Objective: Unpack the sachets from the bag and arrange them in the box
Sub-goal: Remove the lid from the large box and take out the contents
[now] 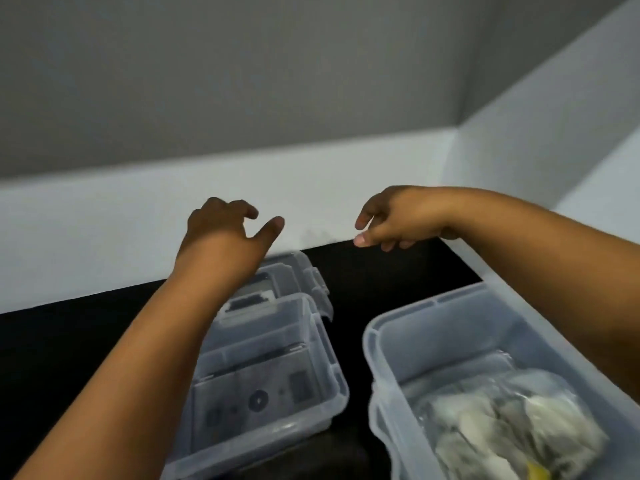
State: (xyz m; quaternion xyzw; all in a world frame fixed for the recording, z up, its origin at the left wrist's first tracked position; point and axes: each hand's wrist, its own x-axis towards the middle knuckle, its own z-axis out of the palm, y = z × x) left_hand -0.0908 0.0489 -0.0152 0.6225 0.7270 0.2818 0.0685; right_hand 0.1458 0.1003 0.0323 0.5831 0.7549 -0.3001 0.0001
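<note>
Both hands hover with loose, empty fingers, left hand (221,226) at eleven o'clock, right hand (398,216) at one, probably between reaches, while the bag of sachets (502,420) lies in the box (388,341) at five.

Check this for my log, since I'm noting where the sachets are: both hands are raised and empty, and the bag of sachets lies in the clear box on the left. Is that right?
One detail is off. The head view shows the bag of sachets in the right clear box, not the left one. The left clear box holds no sachets. The left hand and right hand are indeed raised and empty.
</note>
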